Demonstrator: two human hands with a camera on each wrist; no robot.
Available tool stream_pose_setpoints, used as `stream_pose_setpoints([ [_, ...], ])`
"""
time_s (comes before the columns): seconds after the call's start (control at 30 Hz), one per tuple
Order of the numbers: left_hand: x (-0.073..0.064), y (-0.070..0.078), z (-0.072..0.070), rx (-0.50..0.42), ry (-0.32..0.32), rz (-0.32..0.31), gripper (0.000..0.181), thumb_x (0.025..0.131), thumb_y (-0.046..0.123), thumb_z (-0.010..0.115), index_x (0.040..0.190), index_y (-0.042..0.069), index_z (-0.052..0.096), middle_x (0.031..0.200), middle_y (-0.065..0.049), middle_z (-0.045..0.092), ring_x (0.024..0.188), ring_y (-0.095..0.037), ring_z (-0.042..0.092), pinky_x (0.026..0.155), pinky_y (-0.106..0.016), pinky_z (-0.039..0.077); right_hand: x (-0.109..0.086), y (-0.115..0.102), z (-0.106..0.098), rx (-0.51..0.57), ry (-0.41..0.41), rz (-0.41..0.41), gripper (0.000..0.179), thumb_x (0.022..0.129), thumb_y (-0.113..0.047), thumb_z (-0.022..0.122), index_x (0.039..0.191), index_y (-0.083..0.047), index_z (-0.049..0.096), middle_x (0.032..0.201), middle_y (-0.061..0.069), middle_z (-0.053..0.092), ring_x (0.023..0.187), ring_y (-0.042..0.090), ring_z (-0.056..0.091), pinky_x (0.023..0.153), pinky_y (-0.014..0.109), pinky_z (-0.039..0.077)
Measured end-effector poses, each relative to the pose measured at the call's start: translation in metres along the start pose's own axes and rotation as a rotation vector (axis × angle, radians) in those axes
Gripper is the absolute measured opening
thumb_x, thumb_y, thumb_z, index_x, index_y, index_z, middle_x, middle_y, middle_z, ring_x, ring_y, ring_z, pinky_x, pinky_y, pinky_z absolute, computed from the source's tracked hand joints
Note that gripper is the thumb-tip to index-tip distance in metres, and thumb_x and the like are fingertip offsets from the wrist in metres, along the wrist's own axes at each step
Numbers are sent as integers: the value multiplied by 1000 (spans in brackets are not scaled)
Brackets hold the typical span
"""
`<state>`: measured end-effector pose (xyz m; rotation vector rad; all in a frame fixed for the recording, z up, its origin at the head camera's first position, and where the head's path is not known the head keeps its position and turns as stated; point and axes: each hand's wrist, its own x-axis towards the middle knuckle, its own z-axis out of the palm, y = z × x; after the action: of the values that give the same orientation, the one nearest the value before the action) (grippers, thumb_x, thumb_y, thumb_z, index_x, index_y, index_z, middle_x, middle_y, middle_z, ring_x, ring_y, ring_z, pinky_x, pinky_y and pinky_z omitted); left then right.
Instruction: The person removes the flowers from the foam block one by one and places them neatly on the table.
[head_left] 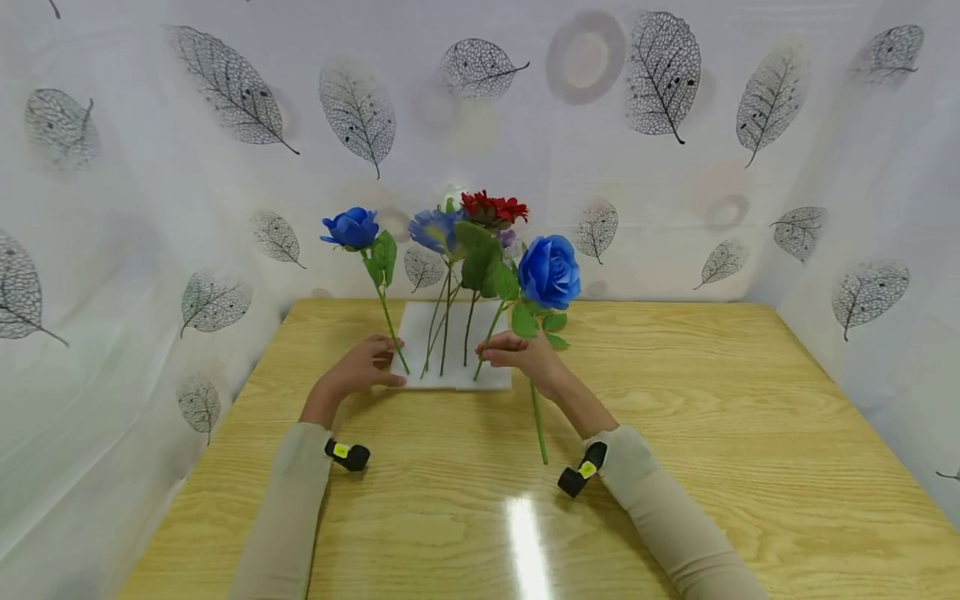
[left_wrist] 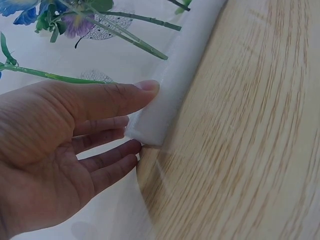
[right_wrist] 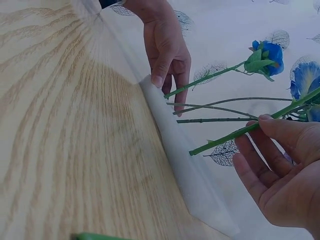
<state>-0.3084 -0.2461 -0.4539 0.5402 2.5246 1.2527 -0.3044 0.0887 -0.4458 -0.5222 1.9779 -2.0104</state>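
Observation:
A white foam board [head_left: 491,377] lies on the table with several artificial flowers standing in it. My left hand [head_left: 358,367] holds its near left corner, thumb [left_wrist: 147,86] on the front and fingertips at the side. My right hand [head_left: 528,354] pinches a green flower stem [right_wrist: 220,142] between thumb and fingers, its lower end at the board; whether it is inserted I cannot tell. A large blue rose [head_left: 550,272] shows above that hand. On the board's left leans another blue rose [head_left: 352,227]. Between them stand a pale blue flower [head_left: 435,230] and red flowers [head_left: 495,208].
Another green stem [head_left: 539,425] lies on the wooden table [head_left: 712,417], running out from under the right wrist. A white curtain [head_left: 495,133] printed with dark leaves hangs behind the table and along both sides.

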Motion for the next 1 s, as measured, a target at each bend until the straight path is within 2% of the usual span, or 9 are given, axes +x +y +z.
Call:
stream_pose_setpoints([
  [0.37,0,-2,0,12,5,-4,69,91,9,77,148,-10,44,150,-30,40,139,-52,43,116,-59,42,-2,-2,3,8,69,27,16,94,-3,71,108,1,75,98,-9,78,98,11,72,102,49,57],
  [0.57,0,-2,0,2,2,0,68,91,8,76,148,-10,43,151,-31,39,140,-53,42,116,-60,42,-1,-1,6,-13,112,-9,13,92,-4,73,104,-1,78,103,0,79,95,11,74,94,38,63],
  [0.7,0,-2,0,12,3,-2,69,92,9,76,149,-10,43,151,-30,39,140,-52,41,117,-59,41,-1,-2,8,-8,130,-40,17,92,-2,72,107,6,76,104,2,79,92,10,74,88,30,64],
  [0.8,0,-2,0,17,4,-5,69,92,9,76,149,-10,43,151,-30,40,140,-52,42,117,-59,41,-1,-2,9,-8,148,-47,23,93,0,70,112,14,71,100,-3,78,90,8,73,85,27,63],
  [0.9,0,-2,0,23,5,-4,69,92,9,76,149,-10,43,151,-30,40,139,-52,42,117,-59,41,-1,-1,10,-17,168,-44,25,93,1,70,113,16,69,99,-3,78,88,7,74,84,26,63],
  [1.0,0,-3,0,19,5,-2,69,92,9,76,149,-10,43,150,-30,40,139,-52,42,116,-59,42,-1,-2,11,-23,181,-34,26,94,1,69,115,16,69,102,3,79,88,7,74,85,27,64],
])
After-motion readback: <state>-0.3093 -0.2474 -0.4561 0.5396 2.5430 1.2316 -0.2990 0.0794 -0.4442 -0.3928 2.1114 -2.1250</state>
